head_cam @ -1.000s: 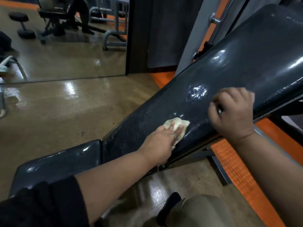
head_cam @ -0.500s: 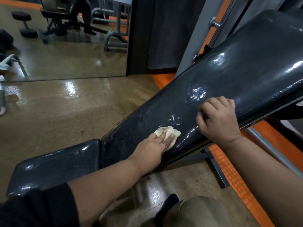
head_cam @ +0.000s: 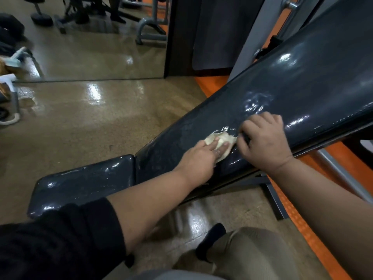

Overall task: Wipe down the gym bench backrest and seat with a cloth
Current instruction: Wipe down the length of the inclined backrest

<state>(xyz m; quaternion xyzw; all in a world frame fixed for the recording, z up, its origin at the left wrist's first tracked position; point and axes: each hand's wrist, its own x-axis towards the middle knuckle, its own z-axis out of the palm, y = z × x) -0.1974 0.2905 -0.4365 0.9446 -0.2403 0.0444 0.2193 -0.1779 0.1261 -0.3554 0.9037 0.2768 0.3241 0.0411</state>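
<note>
place: gym | evidence: padded incline bench; wall mirror reflecting machine frames; glossy floor

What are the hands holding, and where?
The left hand presses the cloth flat on the backrest, fingers on its near half. The right hand rests curled on the backrest; whether it holds anything cannot be told.

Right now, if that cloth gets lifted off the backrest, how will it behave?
Probably floppy: the cloth lies crumpled under the left hand's straight fingers. Likely light and damp, since the backrest around it glistens, so it may slide easily.
</note>
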